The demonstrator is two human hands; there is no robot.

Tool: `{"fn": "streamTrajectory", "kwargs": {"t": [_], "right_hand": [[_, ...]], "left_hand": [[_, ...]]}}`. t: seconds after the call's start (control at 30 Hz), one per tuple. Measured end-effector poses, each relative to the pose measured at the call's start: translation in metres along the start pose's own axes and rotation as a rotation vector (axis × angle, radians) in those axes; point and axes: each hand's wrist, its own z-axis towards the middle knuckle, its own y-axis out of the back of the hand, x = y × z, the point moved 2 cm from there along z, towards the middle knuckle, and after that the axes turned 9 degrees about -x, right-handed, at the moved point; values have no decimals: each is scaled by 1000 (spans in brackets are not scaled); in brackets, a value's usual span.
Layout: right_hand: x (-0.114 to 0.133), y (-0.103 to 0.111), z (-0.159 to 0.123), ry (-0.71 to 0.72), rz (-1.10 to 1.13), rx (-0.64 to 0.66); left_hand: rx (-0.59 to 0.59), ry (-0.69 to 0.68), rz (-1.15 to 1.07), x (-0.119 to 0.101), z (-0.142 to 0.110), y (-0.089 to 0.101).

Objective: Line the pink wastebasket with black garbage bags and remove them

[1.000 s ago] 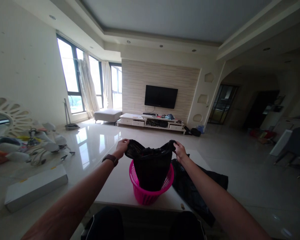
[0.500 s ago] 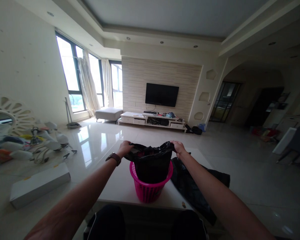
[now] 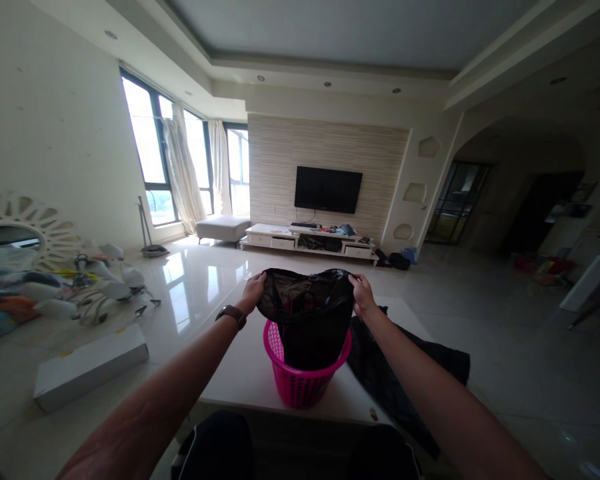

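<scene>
A pink plastic mesh basket [image 3: 300, 390] stands on a white low table [image 3: 240, 373] in front of me. A black plastic bag [image 3: 307, 320] sits in it, its mouth held wide above the rim. My left hand [image 3: 253, 292] pinches the bag's left edge; a dark watch is on that wrist. My right hand [image 3: 363, 293] pinches the right edge. Both hands are closed on the bag and hold it up, well above the basket.
More black plastic bags [image 3: 405, 373] lie on the table to the right of the basket. A long white box [image 3: 90, 367] and a pile of toys [image 3: 55, 293] sit on the glossy floor at left. A TV stand [image 3: 310, 241] is at the far wall.
The bag's mouth dipped toward the basket rim, then both hands lifted it again and stretched it wider. The view shifted slightly.
</scene>
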Motion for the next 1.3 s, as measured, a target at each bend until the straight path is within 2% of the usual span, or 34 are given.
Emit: {"fn": "streamTrajectory", "kwargs": {"t": [0.1, 0.23, 0.37, 0.57, 0.7, 0.87, 0.97, 1.07, 1.2, 1.3], "right_hand": [[9, 8, 3, 43, -21, 16], [24, 27, 13, 64, -155, 17], [33, 40, 15, 31, -291, 76], [40, 50, 9, 84, -409, 62], [62, 48, 8, 122, -406, 30], [95, 40, -1, 137, -393, 80], [106, 36, -6, 148, -393, 109], [109, 37, -7, 152, -461, 96], [102, 52, -3, 122, -701, 29], [92, 66, -5, 38, -877, 68]], "left_hand": [[-48, -62, 72, -8, 7, 9], [-115, -130, 188, -21, 16, 29], [-106, -181, 288, -39, 21, 42], [-33, -46, 155, -64, 12, 46], [21, 51, 56, -82, 4, 50], [309, 181, -99, -100, -6, 56], [401, 225, -137, -107, -11, 57], [425, 222, -154, -111, -14, 54], [404, 241, -111, -111, -13, 49], [380, 255, -51, -112, -13, 49]]}}
